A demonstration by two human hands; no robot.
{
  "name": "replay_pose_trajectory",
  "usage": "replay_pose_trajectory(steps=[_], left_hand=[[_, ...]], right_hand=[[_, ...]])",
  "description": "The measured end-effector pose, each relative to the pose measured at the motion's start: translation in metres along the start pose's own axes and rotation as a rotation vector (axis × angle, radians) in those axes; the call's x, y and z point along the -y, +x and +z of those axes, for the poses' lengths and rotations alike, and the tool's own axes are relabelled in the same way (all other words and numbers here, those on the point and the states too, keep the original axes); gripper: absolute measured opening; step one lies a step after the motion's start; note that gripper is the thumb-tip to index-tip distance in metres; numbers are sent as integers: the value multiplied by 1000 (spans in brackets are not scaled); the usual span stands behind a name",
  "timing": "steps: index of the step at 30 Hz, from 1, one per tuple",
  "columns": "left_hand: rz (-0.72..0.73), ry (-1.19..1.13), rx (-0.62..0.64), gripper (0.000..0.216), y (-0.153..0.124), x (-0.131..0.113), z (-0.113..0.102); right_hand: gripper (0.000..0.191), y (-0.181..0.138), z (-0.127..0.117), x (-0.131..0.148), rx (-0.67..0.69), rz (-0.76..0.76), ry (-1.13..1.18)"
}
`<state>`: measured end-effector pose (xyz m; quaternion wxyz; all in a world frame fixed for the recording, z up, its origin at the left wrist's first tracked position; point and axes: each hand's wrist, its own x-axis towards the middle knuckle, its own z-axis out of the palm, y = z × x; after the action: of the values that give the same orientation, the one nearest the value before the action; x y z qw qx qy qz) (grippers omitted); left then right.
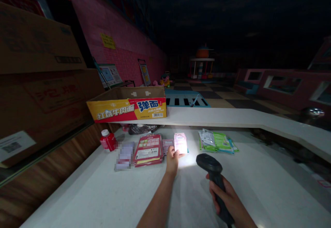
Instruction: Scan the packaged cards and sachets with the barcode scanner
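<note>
My left hand (172, 159) pinches the lower edge of a small pink packet (180, 142), tilted up in a bright patch of light. Wrapped in the fingers of my right hand (224, 193) is a black barcode scanner (210, 164), its head pointing toward the packet. Just left of the packet lies another pinkish packet (168, 145), partly covered by my left hand. Beside that is a stack of red flat packages (148, 150). Several green and blue packets (218, 141) lie in a pile to the right, with a silvery packet (207, 137) on top.
A red bottle with a white cap (108, 141) stands at the left of the white counter (103, 193). An open yellow-and-red carton (129, 108) rests on the raised ledge (219, 116). Large cardboard boxes (38, 42) are stacked at the left. A dark plastic bag (142, 128) lies under the ledge.
</note>
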<state>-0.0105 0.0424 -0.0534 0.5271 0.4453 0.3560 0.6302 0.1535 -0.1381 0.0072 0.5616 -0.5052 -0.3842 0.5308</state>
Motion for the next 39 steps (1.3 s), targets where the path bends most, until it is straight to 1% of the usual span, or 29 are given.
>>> replay_pose_trajectory(steps=[3,8,13,16,20,23,26,29,32,34,36,39], left_hand=[[-1,44,-33,38,1,1,1],[-9,-47,9,48,0,1,1],[-13,-64,15,53,1,3,0],[-17,-65,5,54,2,4,0],[-21,-50,15,55,4,3,1],[-12,-34,17,52,4,0,2],[-17,-29,22,51,4,-3,3],[-39,-30,30,51,4,-8,5],[-86,-39,31,52,1,-14,13],[-122,-58,36,52,-3,-16,25],[-147,-81,48,52,-7,-17,42],[-176,-105,82,52,-11,-14,74]], right_hand=[[49,0,1,2,-8,1,2],[49,1,0,0,-18,-4,4],[51,4,-8,-4,-37,17,42],[51,10,-25,-6,-37,29,82],[49,22,-60,-11,-46,7,212],[47,29,-84,-16,-93,21,252],[44,31,-94,-17,-118,0,333],[44,31,-95,-15,-141,-28,421],[41,32,-96,-14,-172,-41,496],[40,33,-97,-14,-182,-36,553],[40,33,-99,-15,-181,-20,601],[39,34,-99,-13,-174,-3,627]])
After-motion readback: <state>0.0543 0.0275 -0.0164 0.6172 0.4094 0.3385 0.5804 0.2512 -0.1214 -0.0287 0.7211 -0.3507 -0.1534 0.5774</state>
